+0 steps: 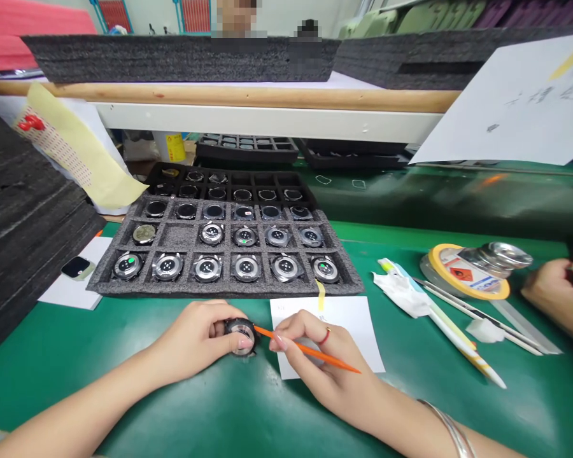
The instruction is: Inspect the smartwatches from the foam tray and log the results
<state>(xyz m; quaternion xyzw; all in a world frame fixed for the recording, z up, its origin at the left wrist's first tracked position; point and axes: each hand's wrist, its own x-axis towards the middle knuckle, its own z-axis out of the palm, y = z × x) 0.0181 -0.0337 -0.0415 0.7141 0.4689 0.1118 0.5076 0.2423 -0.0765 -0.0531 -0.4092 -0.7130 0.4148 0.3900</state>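
Head view: my left hand (198, 340) is closed around a watch case (241, 336), thumb and fingers pinching its rim, and holds it down on the green mat (124, 356) just in front of me. My right hand (315, 356) grips an orange stick (310, 350) like a pen — its tip touches the side of the case. The case looks small, stiff and smooth, probably light; I judge it can slip, and the glass or sensor face may scratch, so the rim is the place to hold it. A white paper (358, 324) lies under my right fingers. Behind it stands a grey foam tray (172, 236) with many similar cases in its pockets, one pocket free. At the right are a round tin (468, 270), tweezers (463, 305) and a wipe (401, 292). Another person's hand (554, 292) is cut off by the edge — what it holds I cannot tell. My fingers hide most of the case.
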